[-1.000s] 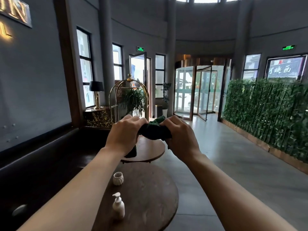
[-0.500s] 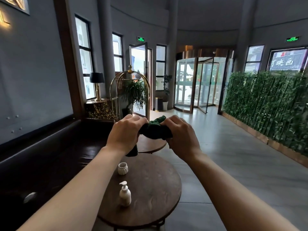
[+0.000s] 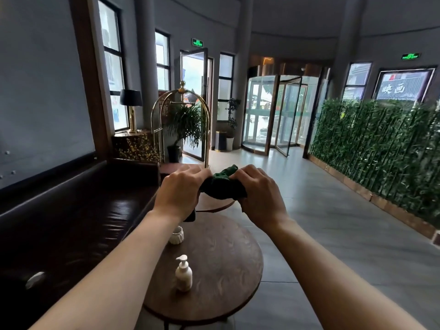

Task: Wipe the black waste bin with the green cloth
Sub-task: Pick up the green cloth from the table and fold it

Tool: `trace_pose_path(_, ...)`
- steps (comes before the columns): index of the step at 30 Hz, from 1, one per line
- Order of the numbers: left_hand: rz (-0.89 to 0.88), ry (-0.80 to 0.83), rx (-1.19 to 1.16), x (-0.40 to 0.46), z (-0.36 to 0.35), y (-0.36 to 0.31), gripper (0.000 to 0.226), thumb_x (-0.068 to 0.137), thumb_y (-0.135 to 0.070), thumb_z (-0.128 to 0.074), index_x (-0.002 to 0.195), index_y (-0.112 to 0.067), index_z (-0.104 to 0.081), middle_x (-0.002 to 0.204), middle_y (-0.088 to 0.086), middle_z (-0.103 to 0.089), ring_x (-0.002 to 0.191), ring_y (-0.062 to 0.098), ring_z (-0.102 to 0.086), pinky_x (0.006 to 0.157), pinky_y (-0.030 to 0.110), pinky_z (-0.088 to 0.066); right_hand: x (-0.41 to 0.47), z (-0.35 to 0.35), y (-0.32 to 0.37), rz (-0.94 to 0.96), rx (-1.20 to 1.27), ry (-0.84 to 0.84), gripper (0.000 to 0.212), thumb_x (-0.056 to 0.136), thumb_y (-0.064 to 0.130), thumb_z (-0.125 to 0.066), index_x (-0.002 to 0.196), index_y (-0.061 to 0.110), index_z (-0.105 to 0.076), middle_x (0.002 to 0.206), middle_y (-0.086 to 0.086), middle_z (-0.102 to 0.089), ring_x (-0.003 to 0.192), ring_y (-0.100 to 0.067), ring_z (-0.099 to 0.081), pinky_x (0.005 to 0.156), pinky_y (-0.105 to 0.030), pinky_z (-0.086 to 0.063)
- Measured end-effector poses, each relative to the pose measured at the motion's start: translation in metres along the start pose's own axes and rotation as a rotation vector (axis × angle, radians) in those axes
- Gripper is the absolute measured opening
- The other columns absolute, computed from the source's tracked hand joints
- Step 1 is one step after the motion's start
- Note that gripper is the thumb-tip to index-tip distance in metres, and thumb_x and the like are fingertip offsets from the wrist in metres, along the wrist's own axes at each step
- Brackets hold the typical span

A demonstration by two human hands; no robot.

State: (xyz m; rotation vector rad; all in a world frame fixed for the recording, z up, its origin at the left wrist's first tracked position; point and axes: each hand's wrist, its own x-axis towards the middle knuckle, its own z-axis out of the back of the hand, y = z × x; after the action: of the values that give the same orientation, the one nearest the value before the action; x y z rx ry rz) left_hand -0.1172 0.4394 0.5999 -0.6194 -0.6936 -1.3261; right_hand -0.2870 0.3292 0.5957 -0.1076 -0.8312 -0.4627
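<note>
A dark green cloth (image 3: 222, 186) is bunched up between both my hands at chest height, over the round tables. My left hand (image 3: 181, 194) grips its left end, and a dark corner hangs below that fist. My right hand (image 3: 259, 194) grips the right end. Both fists are closed and close together. Far off by the pillar near the doors stands a small dark bin (image 3: 220, 140), well away from my hands.
Below my arms a round wooden table (image 3: 226, 258) carries a white pump bottle (image 3: 183, 273) and a white ribbed cup (image 3: 176, 235). A dark leather bench (image 3: 71, 210) runs along the left. A brass luggage cart (image 3: 182, 120) is ahead and a bamboo hedge (image 3: 381, 144) lines the right.
My view has tilted down a little, so more of the near table shows. Both hands keep their hold on the green cloth in the same pose.
</note>
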Motion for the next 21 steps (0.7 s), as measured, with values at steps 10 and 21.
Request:
trace_pose_path(10, 0.043, 0.055, 0.003, -0.021, -0.046, -0.004, 0.033, 0.088, -0.007, -0.067, 0.115, -0.026, -0.067, 0.101, -0.006, -0.071, 0.099, 0.025, -0.065, 0.078, 0.049, -0.056, -0.024, -0.033, -0.022, -0.015, 0.034, 0.03, 0.033, 0.084, 0.005, -0.078, 0.115, 0.012, -0.071, 0.114, -0.008, -0.068, 0.099, -0.032, -0.063, 0.076, -0.046, -0.057)
trace_pose_path(21, 0.053, 0.112, -0.037, -0.116, -0.169, -0.023, 0.034, 0.088, -0.008, -0.07, 0.114, -0.029, -0.066, 0.098, -0.01, -0.069, 0.097, 0.02, -0.063, 0.07, 0.044, -0.057, -0.133, -0.129, -0.069, -0.088, 0.057, 0.074, 0.031, 0.079, 0.007, -0.084, 0.108, 0.012, -0.073, 0.107, -0.006, -0.07, 0.092, -0.031, -0.066, 0.067, -0.037, -0.053)
